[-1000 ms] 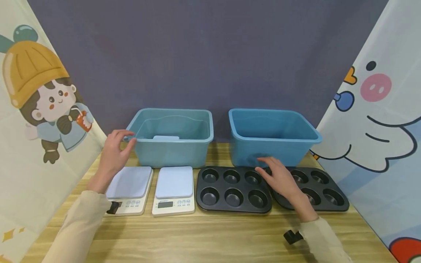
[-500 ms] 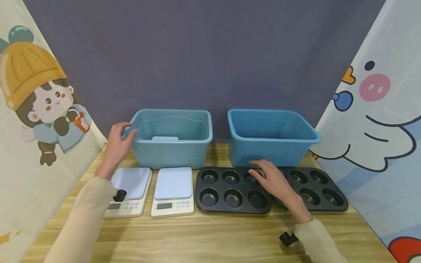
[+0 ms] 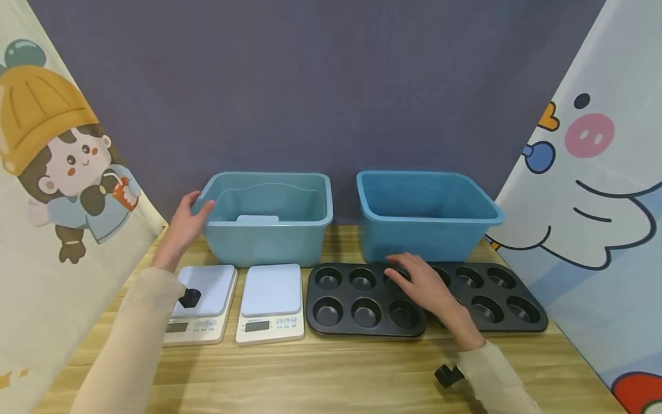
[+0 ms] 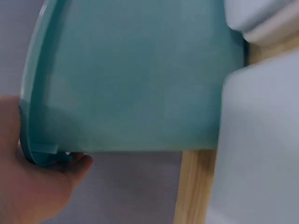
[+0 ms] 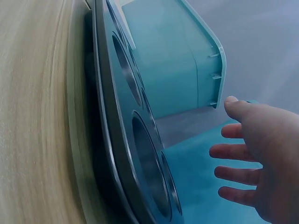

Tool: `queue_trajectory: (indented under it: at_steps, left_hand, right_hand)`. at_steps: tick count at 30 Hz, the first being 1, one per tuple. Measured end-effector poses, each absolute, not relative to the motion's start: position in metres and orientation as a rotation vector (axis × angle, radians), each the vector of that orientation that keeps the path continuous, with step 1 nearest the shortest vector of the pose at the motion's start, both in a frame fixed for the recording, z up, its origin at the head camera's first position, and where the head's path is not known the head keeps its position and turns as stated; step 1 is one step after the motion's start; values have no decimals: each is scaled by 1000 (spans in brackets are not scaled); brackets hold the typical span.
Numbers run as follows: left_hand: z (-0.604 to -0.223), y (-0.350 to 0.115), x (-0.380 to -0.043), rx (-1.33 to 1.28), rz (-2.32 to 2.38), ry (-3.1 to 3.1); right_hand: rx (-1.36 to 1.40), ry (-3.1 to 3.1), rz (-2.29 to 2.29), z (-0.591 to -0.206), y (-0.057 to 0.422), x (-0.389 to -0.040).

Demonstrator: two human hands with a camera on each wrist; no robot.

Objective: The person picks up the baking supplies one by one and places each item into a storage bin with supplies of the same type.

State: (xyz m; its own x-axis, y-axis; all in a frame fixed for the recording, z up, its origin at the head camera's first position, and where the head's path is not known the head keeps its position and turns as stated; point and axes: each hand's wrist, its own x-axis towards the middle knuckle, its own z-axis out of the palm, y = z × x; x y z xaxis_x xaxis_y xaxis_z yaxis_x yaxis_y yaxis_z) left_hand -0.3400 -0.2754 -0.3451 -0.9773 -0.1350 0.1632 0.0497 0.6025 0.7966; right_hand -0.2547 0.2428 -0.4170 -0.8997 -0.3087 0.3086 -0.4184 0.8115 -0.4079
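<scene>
My left hand (image 3: 182, 229) grips the left corner of the pale teal plastic bin (image 3: 266, 244). In the left wrist view, its thumb and fingers lie on either side of the bin's rim (image 4: 29, 116). Over the left muffin tin (image 3: 347, 328) hovers my right hand (image 3: 426, 287), its fingers loosely extended and holding nothing. The right wrist view shows that hand (image 5: 275, 154) apart from the tin (image 5: 122, 116). The right muffin tin (image 3: 535, 322) is partly hidden by the hand and forearm.
A pale flat object (image 3: 257, 218) lies inside the teal bin. A blue bin (image 3: 414, 238) stands to its right. Before the teal bin sit two kitchen scales (image 3: 203, 290), the other scale (image 3: 272, 290) being nearer the middle of the wooden table (image 3: 289, 379).
My left hand has moved slightly to the left and up, closing round the bin's rim. My right hand has drifted left and a little down, over the left muffin tin.
</scene>
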Motion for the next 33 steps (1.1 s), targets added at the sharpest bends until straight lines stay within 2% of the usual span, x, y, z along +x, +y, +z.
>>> queue_trajectory:
  at_steps: [6, 12, 19, 33]
  left_hand:
    - [-346, -274, -339, 144, -1326, -2617]
    - [-353, -272, -337, 97, -1276, -2521]
    - [-366, -273, -328, 38, -1288, -2430]
    - [-367, -281, -332, 164, -1337, -2347]
  right_hand:
    - [589, -2761, 699, -414, 238, -258]
    - [654, -2779, 734, -406, 223, -268]
    - [762, -2824, 792, -396, 186, -280]
    - [931, -2889, 808, -396, 116, -303]
